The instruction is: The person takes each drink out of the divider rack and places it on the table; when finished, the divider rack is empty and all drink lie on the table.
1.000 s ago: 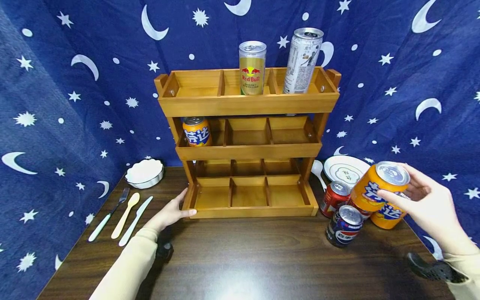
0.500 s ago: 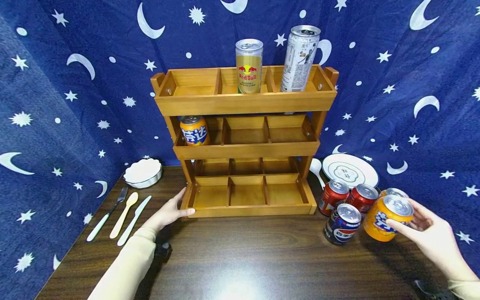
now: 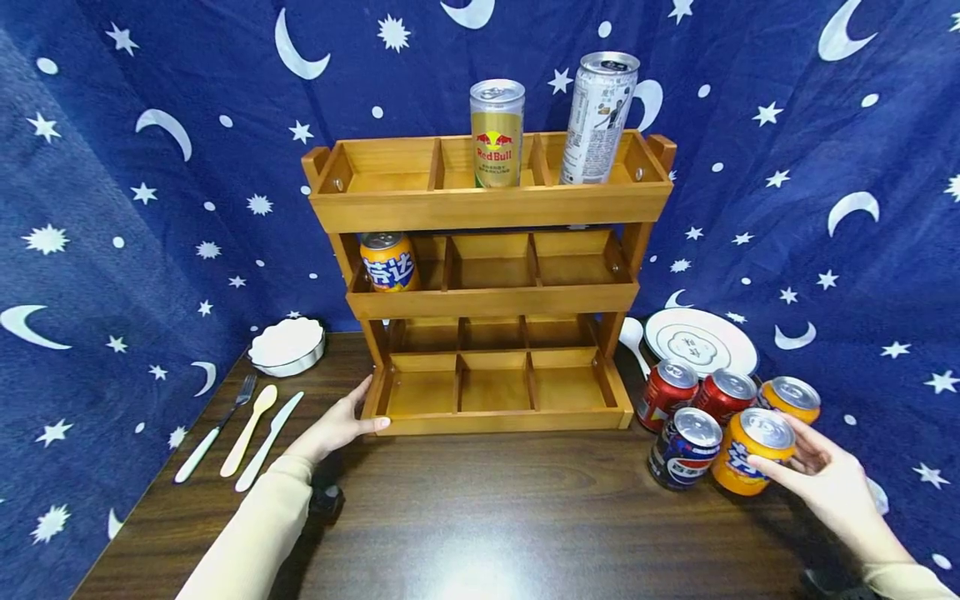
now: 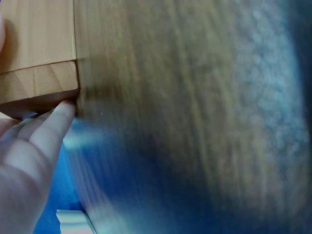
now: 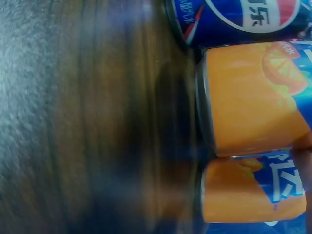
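In the head view my right hand (image 3: 825, 479) grips an orange soda can (image 3: 731, 471), thumb across its front. The can stands upright on the table, right beside a dark blue Pepsi can (image 3: 678, 458). Behind are two red cans (image 3: 663, 402) and a second orange can (image 3: 797, 408). My left hand (image 3: 339, 429) holds the lower left corner of a three-tier wooden rack (image 3: 491, 302), thumb on the front rail, fingers along the side. The rack bears a gold Red Bull can (image 3: 497, 154) and a tall white can (image 3: 597, 125) on top, and an orange can (image 3: 388, 267) at middle left.
On the left lie a fork (image 3: 217, 429), a cream spoon (image 3: 247, 433) and a knife (image 3: 268, 443), with a white scalloped dish (image 3: 287, 346) behind them. A white plate (image 3: 731, 333) and a white spoon (image 3: 633, 337) are behind the cans at right.
My right hand has carried the orange can from above the other cans, round to the right and down, then left to beside the Pepsi can. The left hand keeps its hold on the rack.
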A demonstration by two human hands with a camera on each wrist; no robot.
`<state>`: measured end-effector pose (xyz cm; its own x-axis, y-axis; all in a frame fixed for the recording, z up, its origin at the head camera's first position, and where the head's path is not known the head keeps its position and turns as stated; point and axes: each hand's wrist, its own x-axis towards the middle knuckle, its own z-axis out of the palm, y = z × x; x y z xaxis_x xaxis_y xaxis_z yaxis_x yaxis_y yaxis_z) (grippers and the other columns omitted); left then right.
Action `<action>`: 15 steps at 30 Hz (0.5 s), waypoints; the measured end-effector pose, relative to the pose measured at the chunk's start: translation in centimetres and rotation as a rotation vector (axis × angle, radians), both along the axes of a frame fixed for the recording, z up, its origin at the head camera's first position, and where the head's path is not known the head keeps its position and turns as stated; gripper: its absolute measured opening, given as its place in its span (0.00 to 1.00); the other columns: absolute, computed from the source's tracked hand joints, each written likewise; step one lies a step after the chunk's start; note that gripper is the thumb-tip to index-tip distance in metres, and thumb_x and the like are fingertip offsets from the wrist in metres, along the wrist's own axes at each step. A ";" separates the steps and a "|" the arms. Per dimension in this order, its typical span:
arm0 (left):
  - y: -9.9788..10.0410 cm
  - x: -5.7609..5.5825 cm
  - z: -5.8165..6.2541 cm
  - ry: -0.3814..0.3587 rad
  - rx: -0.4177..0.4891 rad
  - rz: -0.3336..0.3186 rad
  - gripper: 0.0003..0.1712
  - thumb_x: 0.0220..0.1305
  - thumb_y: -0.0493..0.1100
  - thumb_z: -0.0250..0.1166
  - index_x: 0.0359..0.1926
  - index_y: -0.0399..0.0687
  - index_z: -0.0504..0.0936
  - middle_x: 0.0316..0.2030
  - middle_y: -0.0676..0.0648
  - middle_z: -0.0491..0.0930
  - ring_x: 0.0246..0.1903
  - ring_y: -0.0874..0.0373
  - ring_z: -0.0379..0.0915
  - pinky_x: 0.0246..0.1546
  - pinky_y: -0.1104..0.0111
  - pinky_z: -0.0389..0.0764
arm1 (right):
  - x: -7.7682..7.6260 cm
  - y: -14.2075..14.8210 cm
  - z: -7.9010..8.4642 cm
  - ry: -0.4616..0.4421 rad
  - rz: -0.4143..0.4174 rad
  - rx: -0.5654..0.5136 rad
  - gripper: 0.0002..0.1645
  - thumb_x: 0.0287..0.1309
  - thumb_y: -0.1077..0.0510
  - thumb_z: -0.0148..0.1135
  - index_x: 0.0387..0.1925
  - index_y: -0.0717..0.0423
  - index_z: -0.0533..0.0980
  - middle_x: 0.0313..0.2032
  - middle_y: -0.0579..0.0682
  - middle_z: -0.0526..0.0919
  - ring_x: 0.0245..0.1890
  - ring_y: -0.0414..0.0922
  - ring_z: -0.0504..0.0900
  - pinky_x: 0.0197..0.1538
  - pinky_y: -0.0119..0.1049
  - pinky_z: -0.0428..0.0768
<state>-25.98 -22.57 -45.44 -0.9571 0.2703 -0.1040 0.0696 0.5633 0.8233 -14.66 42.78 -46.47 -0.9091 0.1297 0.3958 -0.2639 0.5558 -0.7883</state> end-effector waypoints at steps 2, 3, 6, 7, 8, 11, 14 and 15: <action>0.0 0.0 -0.1 -0.003 0.004 -0.001 0.56 0.49 0.53 0.65 0.68 0.44 0.37 0.64 0.30 0.48 0.62 0.39 0.50 0.60 0.49 0.52 | -0.3 0.3 -0.8 0.000 0.013 0.032 0.42 0.40 0.69 0.66 0.60 0.54 0.62 0.46 0.20 0.71 0.41 0.19 0.73 0.38 0.12 0.70; 0.0 0.0 -0.1 -0.004 0.007 0.002 0.57 0.48 0.53 0.65 0.68 0.44 0.38 0.64 0.30 0.48 0.61 0.39 0.51 0.60 0.49 0.53 | -0.3 0.3 -1.0 -0.013 0.028 0.023 0.42 0.40 0.69 0.66 0.61 0.54 0.62 0.46 0.20 0.71 0.41 0.19 0.73 0.38 0.12 0.70; 0.0 -0.1 -0.2 -0.004 0.016 -0.002 0.57 0.48 0.53 0.66 0.68 0.44 0.37 0.64 0.30 0.48 0.61 0.40 0.52 0.60 0.49 0.52 | -0.3 0.3 -1.3 -0.043 0.036 0.029 0.42 0.42 0.68 0.65 0.61 0.54 0.61 0.46 0.20 0.71 0.41 0.19 0.72 0.38 0.12 0.70; 0.0 -0.2 -0.2 -0.002 0.019 -0.005 0.57 0.48 0.53 0.66 0.68 0.44 0.37 0.64 0.30 0.48 0.62 0.40 0.51 0.60 0.49 0.52 | -0.3 0.3 -1.4 -0.046 0.019 0.044 0.42 0.42 0.67 0.65 0.61 0.53 0.60 0.46 0.19 0.70 0.41 0.18 0.72 0.38 0.12 0.70; 0.0 -0.2 -0.2 0.000 0.018 -0.009 0.57 0.48 0.53 0.65 0.68 0.43 0.37 0.64 0.30 0.48 0.62 0.40 0.51 0.61 0.48 0.51 | -0.2 0.4 -1.3 -0.061 0.010 0.043 0.42 0.43 0.66 0.65 0.62 0.52 0.60 0.45 0.18 0.69 0.41 0.17 0.71 0.37 0.11 0.69; 0.0 -0.2 -0.1 0.005 0.015 -0.015 0.57 0.48 0.53 0.65 0.68 0.43 0.37 0.64 0.30 0.47 0.63 0.39 0.49 0.61 0.48 0.49 | -0.1 0.5 -1.2 -0.083 0.028 0.032 0.43 0.44 0.67 0.64 0.63 0.51 0.57 0.44 0.17 0.69 0.41 0.17 0.70 0.38 0.11 0.69; 0.0 -0.2 -0.1 0.003 0.007 -0.013 0.57 0.48 0.53 0.65 0.68 0.43 0.37 0.64 0.30 0.47 0.63 0.39 0.47 0.61 0.48 0.49 | -0.2 0.8 -1.4 -0.083 0.060 0.028 0.44 0.45 0.68 0.63 0.64 0.52 0.56 0.45 0.18 0.69 0.42 0.17 0.71 0.39 0.12 0.69; 0.0 -0.2 -0.1 0.002 0.006 -0.012 0.57 0.48 0.53 0.65 0.68 0.43 0.37 0.64 0.30 0.47 0.63 0.39 0.47 0.61 0.49 0.49 | -0.3 0.9 -1.5 -0.084 0.074 0.029 0.44 0.45 0.68 0.63 0.64 0.52 0.56 0.46 0.19 0.69 0.43 0.18 0.71 0.39 0.12 0.70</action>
